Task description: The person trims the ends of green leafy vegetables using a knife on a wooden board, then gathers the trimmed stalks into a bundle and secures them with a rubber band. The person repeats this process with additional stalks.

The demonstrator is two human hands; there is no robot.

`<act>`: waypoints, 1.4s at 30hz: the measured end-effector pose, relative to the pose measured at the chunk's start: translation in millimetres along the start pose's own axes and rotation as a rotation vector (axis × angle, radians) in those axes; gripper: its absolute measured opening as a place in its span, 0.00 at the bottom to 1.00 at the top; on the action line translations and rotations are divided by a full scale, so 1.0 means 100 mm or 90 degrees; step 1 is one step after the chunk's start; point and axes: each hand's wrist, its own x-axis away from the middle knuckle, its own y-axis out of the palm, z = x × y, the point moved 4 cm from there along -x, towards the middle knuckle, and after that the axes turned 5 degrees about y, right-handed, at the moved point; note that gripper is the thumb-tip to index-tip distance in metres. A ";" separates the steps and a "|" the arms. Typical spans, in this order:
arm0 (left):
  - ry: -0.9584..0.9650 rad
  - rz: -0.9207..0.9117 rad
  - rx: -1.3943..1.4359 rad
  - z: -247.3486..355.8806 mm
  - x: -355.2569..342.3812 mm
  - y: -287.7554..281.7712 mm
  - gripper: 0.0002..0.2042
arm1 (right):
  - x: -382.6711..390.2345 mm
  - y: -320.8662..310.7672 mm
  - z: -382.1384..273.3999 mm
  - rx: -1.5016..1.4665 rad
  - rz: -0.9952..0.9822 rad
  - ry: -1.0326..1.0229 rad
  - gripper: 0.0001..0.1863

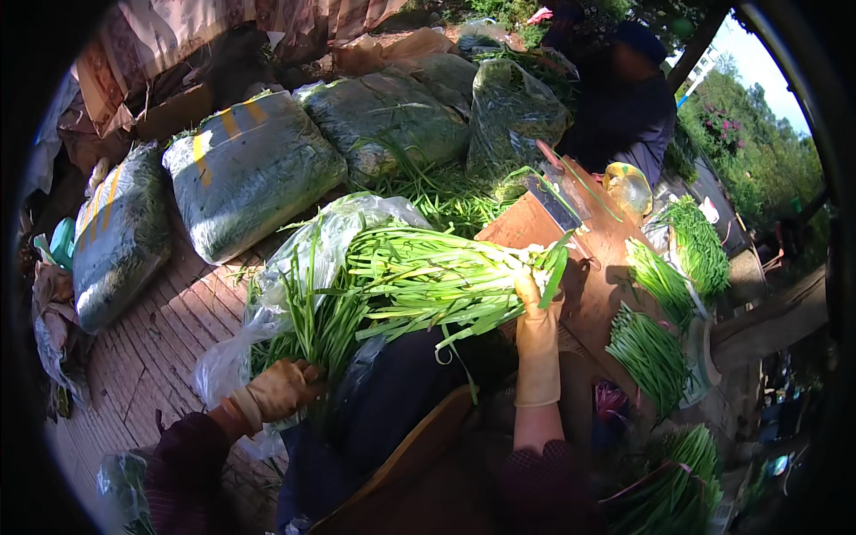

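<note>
Near the middle, my right hand [537, 294] in a tan rubber glove grips the pale end of a long bunch of leafy green stalks [415, 267], which lies sideways across my lap. My left hand [285, 390], also gloved, curls into darker green stalks [303, 343] beside a crumpled clear plastic bag [223, 357]. Just beyond my right hand, a wooden board [606, 267] bears a cleaver [555, 203] and what looks like another handled blade. Loose greens [437, 201] lie behind the bunch.
Large stuffed plastic sacks [241, 174] line the back on paved ground [143, 374]. Several cut bundles of greens [646, 357] lie at the right near a wooden beam [771, 308]. A co-worker in dark clothing and a cap [624, 116] sits at the back right.
</note>
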 end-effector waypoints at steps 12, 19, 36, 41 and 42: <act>-0.014 0.546 -0.073 0.56 -0.08 -2.05 0.16 | 0.18 0.07 -0.22 0.324 -0.041 -0.095 0.25; 0.004 0.730 -0.198 0.87 -0.53 -2.82 0.08 | 0.23 -0.16 0.10 0.100 0.035 -0.010 0.16; 0.119 0.528 0.543 1.17 -2.26 -1.29 0.19 | 0.11 0.00 -0.04 -0.045 -0.026 0.029 0.25; 0.177 0.588 0.339 1.39 -2.23 -1.24 0.14 | -0.02 -0.01 0.13 -0.263 -0.122 0.224 0.32; 0.161 0.606 0.332 1.41 -2.23 -1.22 0.13 | -0.01 -0.04 0.11 -0.138 -0.100 0.186 0.33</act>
